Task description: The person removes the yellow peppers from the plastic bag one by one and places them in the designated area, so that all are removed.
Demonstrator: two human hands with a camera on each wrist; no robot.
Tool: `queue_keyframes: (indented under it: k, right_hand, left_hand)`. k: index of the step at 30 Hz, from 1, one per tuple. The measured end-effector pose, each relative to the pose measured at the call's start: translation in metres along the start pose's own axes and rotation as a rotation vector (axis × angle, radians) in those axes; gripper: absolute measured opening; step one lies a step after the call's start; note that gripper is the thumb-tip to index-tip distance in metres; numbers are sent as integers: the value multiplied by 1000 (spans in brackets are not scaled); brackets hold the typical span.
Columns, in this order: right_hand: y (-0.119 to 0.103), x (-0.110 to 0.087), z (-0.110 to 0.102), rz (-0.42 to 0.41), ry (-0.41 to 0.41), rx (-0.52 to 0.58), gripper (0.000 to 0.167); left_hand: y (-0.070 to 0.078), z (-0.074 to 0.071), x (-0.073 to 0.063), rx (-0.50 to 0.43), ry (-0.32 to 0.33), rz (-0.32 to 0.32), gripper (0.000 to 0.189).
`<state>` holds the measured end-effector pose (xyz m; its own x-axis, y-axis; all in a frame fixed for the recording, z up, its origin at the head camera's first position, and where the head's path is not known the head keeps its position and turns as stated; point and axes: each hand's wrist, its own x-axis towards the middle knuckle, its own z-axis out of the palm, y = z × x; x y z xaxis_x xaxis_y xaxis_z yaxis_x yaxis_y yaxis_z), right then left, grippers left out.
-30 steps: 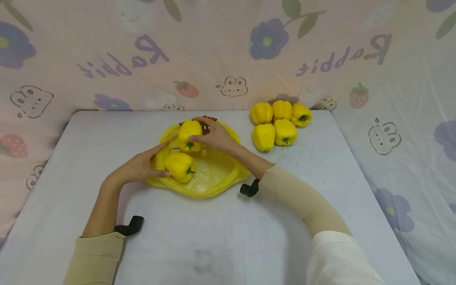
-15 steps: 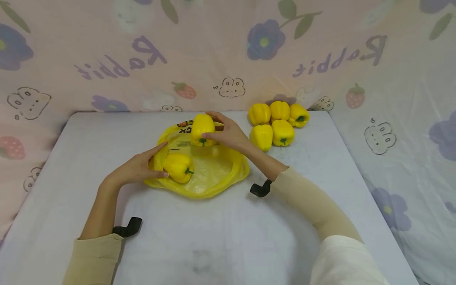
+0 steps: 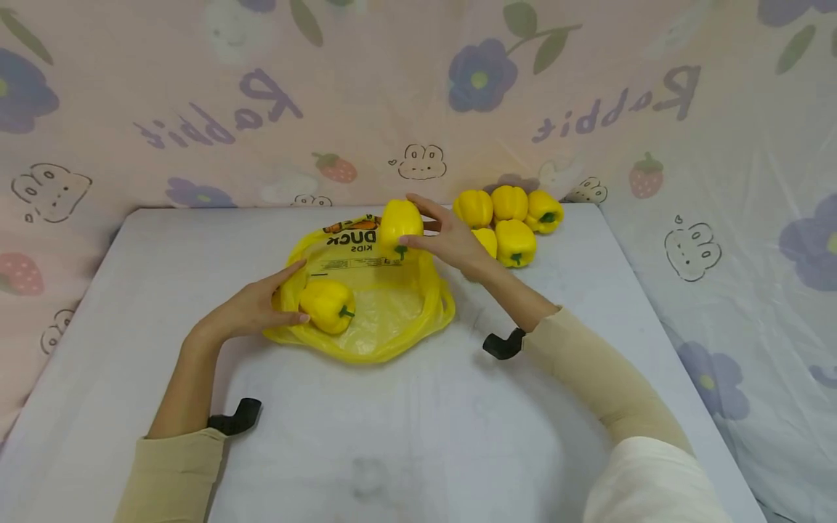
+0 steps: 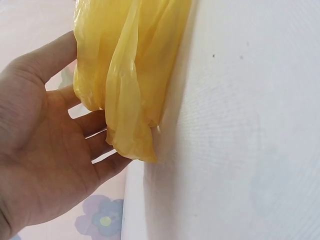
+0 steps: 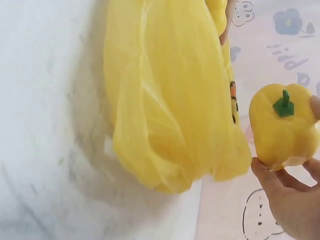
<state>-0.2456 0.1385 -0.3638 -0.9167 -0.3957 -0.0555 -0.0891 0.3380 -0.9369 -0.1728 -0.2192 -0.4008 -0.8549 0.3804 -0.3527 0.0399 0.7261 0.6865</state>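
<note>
A yellow plastic bag [image 3: 386, 319] stands wide-mouthed on the table. My left hand [image 3: 251, 305] grips its left side, thumb over the rim and fingers outside, as the left wrist view of the bag [image 4: 130, 90] also shows. Under that thumb, just inside the mouth, a yellow bell pepper [image 3: 323, 303] lies with its green stem to the right. My right hand [image 3: 458, 243] holds another yellow bell pepper [image 3: 400, 224] over the bag's far right rim, stem toward me. In the right wrist view this pepper [image 5: 282, 130] is above the bag's rim, between thumb and fingers.
Several more yellow bell peppers [image 3: 515, 243] sit grouped at the table's back right, one partly behind my right hand. The white table [image 3: 366, 436] ends at a curtain [image 3: 366, 87] printed with rabbits and flowers. A black wrist mount [image 3: 503, 344] sticks out beside each forearm.
My right hand has carried its bell pepper rightward, from over the bag's far left to its far right rim, uncovering the printed lettering inside. The left hand and its pepper stay put.
</note>
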Motion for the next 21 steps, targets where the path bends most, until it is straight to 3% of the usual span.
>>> queue_keyframes:
  k: [9, 21]
  right_hand:
    - [5, -12, -28, 50, 70, -92, 75]
    - [15, -31, -68, 45, 143, -78, 72]
  left_hand:
    - [0, 1, 2, 15, 14, -7, 102]
    - [2, 1, 2, 30, 7, 4, 99]
